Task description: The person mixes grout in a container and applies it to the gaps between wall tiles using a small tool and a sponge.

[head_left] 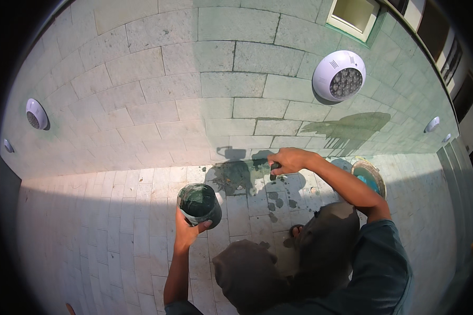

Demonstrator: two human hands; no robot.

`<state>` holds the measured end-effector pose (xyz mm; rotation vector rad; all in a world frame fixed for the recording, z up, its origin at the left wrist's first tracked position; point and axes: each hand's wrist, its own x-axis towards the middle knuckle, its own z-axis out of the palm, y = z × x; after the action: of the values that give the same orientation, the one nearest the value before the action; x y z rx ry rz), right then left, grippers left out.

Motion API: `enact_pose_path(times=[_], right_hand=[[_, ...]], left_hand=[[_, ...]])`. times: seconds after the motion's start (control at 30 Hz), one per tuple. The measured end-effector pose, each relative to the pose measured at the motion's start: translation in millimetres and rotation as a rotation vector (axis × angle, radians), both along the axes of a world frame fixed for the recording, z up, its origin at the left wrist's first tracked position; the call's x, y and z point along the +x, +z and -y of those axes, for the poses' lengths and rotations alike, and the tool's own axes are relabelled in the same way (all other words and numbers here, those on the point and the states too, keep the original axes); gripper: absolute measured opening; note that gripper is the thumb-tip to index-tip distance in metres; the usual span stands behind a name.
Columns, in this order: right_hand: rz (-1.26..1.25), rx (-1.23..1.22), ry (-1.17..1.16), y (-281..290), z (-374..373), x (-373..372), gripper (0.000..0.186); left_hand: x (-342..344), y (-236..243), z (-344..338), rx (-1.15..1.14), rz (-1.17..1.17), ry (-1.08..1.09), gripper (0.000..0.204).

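My left hand (186,231) is wrapped round the lower side of a small dark bucket (212,211), which it holds up over the tiled floor. Dark green wet stuff coats the bucket's inside. Low before the wall, my right hand (291,159) is closed on a short dark handle (274,169) that points downward. What tool the handle belongs to cannot be made out. Wet dark green spots mark the floor under this hand and the foot of the wall. A wet dark patch (352,130) runs down the wall on the right.
A tiled wall (194,94) stands ahead, carrying round white lamps (339,76) and a square pale-framed recess (353,18). Beyond my right forearm stands a pale bucket (379,177) with something teal inside. My bent knees (249,273) are close below my hands. Steps (460,173) rise at far right.
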<state>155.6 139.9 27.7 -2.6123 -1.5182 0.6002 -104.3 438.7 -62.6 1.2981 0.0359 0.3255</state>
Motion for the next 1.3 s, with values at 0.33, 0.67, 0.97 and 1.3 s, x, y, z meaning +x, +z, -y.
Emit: enact_pose_path(times=[0.33,0.67,0.97,1.3], right_hand=[[-0.172,0.160,0.078,5.9,-75.4,-3.8,0.029],[-0.489,0.024,0.082,-58.0,-105.9,11.3,0.025],[-0.336,0.330,0.431,-122.0,-103.1,61.2,0.025],[-0.810,0.445,0.015,-70.1,-30.5,90.3,0.035]], left_hand=[[-27.4,-31.6,-26.8,-0.500,0.042,0.044,0.081],[-32.2,7.2,-20.0,-0.634,0.019,-0.126,0.099],[22.8,76.0,28.6,-0.143,-0.212,0.216,0.094],[135.0,142.6,73.1,0.243,-0.307,0.110,0.093]])
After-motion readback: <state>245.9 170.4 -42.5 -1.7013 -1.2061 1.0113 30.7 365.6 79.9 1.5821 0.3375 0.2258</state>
